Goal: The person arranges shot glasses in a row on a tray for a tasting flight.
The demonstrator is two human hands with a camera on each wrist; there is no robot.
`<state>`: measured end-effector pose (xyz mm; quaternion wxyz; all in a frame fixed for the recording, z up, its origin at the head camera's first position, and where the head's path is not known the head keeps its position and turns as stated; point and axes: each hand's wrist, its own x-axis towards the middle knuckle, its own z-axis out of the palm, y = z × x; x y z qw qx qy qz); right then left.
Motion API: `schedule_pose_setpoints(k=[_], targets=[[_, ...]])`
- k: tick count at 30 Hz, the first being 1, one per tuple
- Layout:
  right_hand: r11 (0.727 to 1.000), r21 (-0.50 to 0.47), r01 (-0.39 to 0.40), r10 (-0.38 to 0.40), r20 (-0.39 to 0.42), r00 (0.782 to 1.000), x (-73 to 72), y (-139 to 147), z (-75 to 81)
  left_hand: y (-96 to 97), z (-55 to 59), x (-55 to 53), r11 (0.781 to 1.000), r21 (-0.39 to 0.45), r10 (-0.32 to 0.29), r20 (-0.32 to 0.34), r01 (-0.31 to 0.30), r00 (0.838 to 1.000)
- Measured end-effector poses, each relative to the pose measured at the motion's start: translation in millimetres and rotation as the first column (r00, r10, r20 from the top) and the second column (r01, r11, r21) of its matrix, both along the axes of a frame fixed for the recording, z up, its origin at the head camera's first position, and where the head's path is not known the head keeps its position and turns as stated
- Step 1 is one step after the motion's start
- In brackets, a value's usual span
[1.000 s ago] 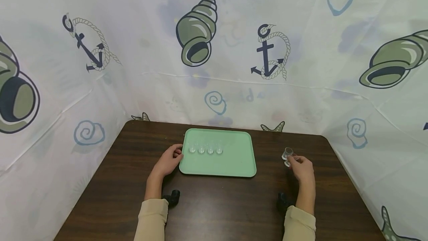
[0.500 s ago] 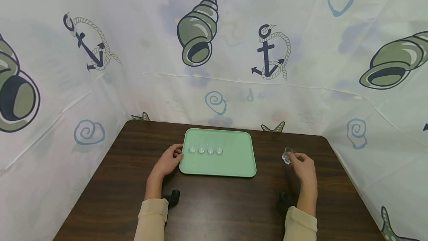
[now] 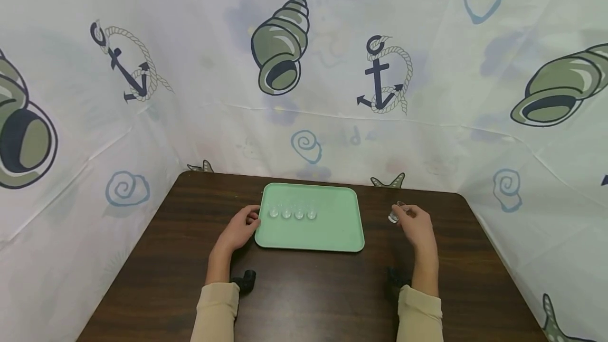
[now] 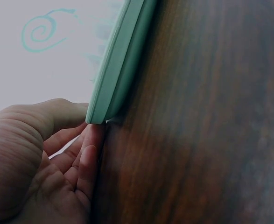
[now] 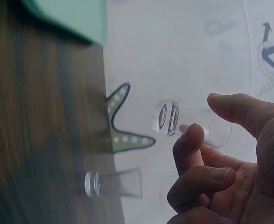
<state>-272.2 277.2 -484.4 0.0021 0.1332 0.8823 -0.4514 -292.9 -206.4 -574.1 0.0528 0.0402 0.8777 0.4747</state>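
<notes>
Clear little shot glasses (image 3: 286,214), several of them, stand in a row on the light green tray (image 3: 328,232). At the tray's left rim my left hand (image 3: 240,228) holds the edge with thumb and fingertips. The left wrist view shows the thumb against the tray's rim (image 4: 112,65), with the other fingers curled beside it. My right hand (image 3: 415,226) pinches another shot glass (image 3: 393,217) right of the tray. That glass's thick base (image 5: 167,117) points away from the hand in the right wrist view. A further shot glass (image 5: 113,183) stands on the table there, hidden in the head view.
The dark wood table (image 3: 304,294) reaches back to a pale curtain (image 3: 332,83) printed with shells and anchors. Black wrist mounts (image 3: 244,281) sit by both sleeves. A tray corner (image 5: 76,18) shows in the right wrist view.
My right hand has moved left and slightly back toward the tray, carrying the shot glass. The left hand, the tray and the glasses on it stay in place.
</notes>
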Motion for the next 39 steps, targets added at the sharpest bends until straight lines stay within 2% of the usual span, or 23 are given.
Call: schedule_pose_setpoints(k=[13,24,31,39], targets=[[0.993,-0.118,-0.013,0.001,-0.104,0.995,-7.6,-32,0.2,-0.1,0.3,1.0,1.000,0.005,0.001,0.003,-0.001,1.000],[0.981,-0.185,-0.051,0.030,-0.119,0.992,-14.5,-49,-2.2,-0.6,0.2,-0.1,1.000,0.008,0.003,-0.006,-0.003,1.000],[0.967,-0.232,-0.106,0.060,-0.198,0.978,-23.6,-72,-11.2,-0.2,5.7,-1.3,1.000,0.007,0.010,0.000,-0.010,1.000],[0.957,-0.248,-0.148,0.095,-0.212,0.973,-25.1,-90,-24.9,0.4,2.8,1.2,1.000,0.003,0.009,0.005,-0.009,1.000]])
